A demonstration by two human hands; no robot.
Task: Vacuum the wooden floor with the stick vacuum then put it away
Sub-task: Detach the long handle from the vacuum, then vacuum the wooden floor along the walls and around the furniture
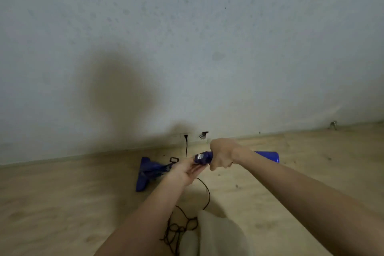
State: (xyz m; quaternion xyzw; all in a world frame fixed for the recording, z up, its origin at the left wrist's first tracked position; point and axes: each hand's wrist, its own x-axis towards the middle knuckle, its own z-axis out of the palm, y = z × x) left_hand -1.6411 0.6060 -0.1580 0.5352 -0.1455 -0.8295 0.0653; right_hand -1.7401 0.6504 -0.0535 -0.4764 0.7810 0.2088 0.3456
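Stick vacuum [202,158] stands near the wall, plugged in, its head on the wooden floor [62,193]; right hand [221,155] curls round the handle, left hand [187,170] spread beneath, so storing it remains.

The right hand [221,155] gripped the blue stick vacuum [202,157] (frame blurred); the left hand [187,170] lay open beneath it, above the wooden floor [62,193].
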